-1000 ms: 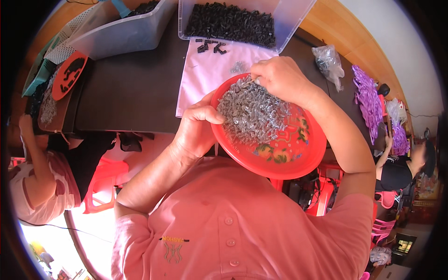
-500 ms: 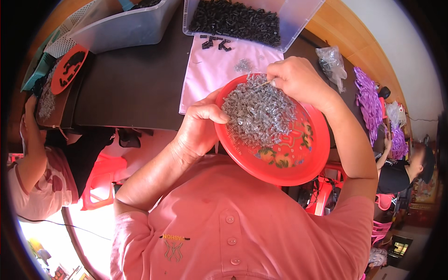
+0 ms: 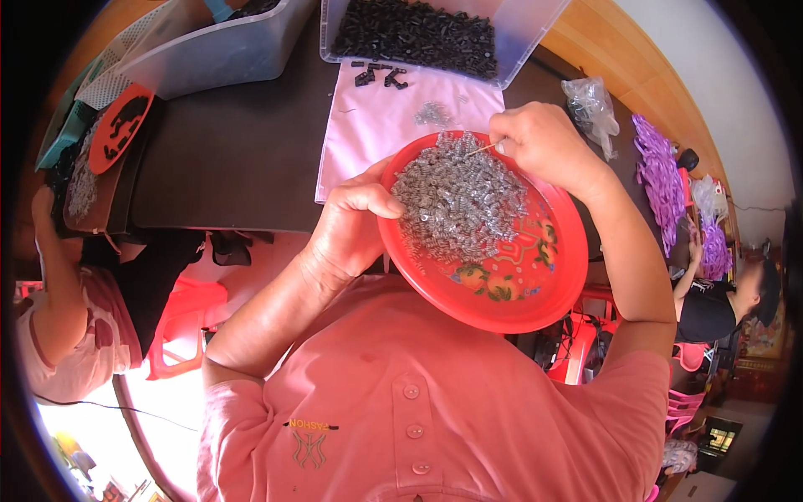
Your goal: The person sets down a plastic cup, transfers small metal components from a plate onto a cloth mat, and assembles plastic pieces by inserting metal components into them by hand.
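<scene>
My left hand grips the left rim of a round red plate, its thumb on the inside edge. The plate is tilted and has a fruit pattern on its bottom. Small silvery coil springs are heaped over its upper left part. My right hand is closed in a pinch on a thin, pale stick at the far rim. The stick's tip reaches the top of the spring heap. Whether the tip has a spring on it is too small to tell.
Beyond the plate, a pink cloth bears loose springs and black parts. A clear bin of black pieces stands behind. A plastic bag lies right. Co-workers sit left and right.
My right hand has shifted slightly right along the far rim, and more of the stick shows. My left hand keeps its grip on the plate.
</scene>
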Demonstrator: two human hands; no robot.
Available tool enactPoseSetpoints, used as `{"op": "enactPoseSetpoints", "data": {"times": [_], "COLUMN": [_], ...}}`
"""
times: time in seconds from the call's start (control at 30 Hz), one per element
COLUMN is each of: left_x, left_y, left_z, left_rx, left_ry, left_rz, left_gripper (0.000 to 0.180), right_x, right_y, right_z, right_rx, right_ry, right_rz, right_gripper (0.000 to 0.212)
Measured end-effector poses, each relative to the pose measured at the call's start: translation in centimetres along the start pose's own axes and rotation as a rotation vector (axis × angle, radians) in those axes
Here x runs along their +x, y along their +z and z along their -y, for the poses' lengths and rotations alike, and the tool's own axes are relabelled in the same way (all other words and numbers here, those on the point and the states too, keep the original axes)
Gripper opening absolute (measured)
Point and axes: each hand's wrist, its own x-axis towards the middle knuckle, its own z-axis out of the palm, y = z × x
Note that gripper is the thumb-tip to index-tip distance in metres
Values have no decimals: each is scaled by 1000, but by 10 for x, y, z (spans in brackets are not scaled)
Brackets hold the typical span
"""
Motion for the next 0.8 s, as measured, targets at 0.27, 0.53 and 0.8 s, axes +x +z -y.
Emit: {"op": "enactPoseSetpoints", "data": {"times": [0.27, 0.53, 0.8], "left_x": [1, 1, 3], "left_y": [-3, -6, -12], "left_z": [1, 1, 5], "left_rx": [9, 8, -8], "left_ry": [-11, 4, -2], "left_rz": [0, -3, 1], "left_gripper": [82, 81, 80], "right_x": [3, 1, 5], "right_y": [4, 11, 8], "right_z": [-9, 4, -6], "right_rx": [-72, -23, -27], "right_ry": [111, -54, 77], "right_rz": [-79, -58, -170], "right_gripper": [10, 8, 9]}}
